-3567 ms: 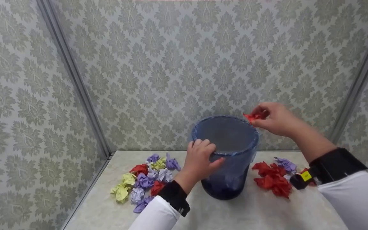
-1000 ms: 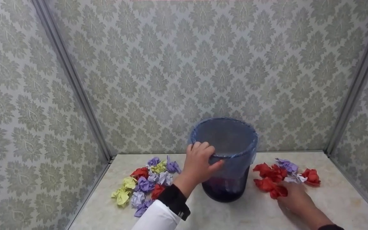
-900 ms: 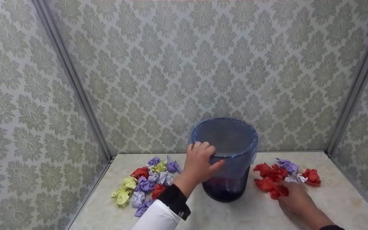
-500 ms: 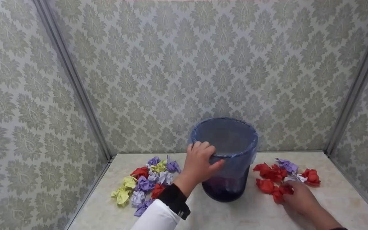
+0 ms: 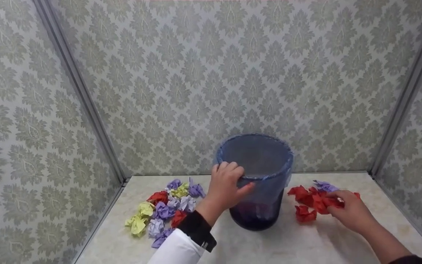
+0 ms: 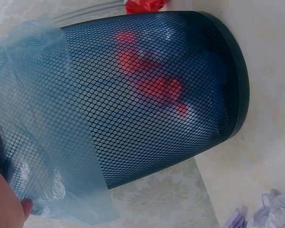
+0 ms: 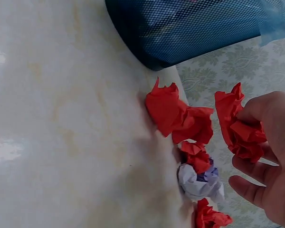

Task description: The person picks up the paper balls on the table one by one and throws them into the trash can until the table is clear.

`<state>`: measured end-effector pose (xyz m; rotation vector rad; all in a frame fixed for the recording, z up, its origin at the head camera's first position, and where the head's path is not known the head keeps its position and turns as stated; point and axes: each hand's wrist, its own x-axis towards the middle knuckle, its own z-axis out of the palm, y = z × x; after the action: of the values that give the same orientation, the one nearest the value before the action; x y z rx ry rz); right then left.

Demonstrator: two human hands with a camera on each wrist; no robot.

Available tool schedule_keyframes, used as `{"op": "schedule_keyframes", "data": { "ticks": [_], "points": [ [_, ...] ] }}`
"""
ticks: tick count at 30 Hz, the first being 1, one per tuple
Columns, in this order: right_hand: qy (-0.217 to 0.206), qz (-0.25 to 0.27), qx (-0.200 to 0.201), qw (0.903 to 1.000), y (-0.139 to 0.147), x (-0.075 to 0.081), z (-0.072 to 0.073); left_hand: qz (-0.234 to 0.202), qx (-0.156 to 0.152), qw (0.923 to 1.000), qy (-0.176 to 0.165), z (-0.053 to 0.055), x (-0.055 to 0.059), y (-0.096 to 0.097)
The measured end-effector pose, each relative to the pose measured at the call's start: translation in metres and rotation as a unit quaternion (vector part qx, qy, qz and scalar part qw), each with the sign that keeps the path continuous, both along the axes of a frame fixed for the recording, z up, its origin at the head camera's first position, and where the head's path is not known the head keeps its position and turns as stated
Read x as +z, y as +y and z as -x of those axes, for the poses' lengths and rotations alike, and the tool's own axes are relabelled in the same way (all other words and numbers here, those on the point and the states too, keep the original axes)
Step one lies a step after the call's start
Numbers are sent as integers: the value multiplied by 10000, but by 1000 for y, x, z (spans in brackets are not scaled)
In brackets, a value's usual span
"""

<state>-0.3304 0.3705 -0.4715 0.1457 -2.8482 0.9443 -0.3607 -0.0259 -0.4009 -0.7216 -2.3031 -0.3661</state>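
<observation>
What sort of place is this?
Probably a small indoor booth, not a normal room: patterned walls stand on three sides of a table, with grey strips in the corners.

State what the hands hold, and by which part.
Left hand: the bin, by its bagged rim. Right hand: crumpled red paper, by the side farther from the bin.

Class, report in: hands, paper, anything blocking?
Left hand gripping bin. Right hand pinching red paper ball above table. Bin uncovered; only left fingers over its edge.
</observation>
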Motion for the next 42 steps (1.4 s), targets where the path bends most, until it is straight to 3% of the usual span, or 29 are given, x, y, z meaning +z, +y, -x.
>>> {"op": "schedule_keyframes", "data": {
  "ticks": [11, 15, 30, 36, 42],
  "points": [
    [863, -72, 285, 9958, -13, 68, -8, 9, -122, 9999, -51, -2, 0, 0],
    [937, 54, 365, 9949, -18, 94, -9, 17, -135, 9999, -14, 0, 0, 0],
    [1344, -17, 934, 9865, -68, 187, 11, 46, -132, 9998, -111, -1, 2, 0],
    [1435, 73, 1162, 9828, -103, 202, 21, -12, -115, 9999, 30, -2, 2, 0],
    [1356, 169, 1290, 9822, -134, 193, 32, -7, -66, 10000, 27, -2, 1, 2]
  ]
}}
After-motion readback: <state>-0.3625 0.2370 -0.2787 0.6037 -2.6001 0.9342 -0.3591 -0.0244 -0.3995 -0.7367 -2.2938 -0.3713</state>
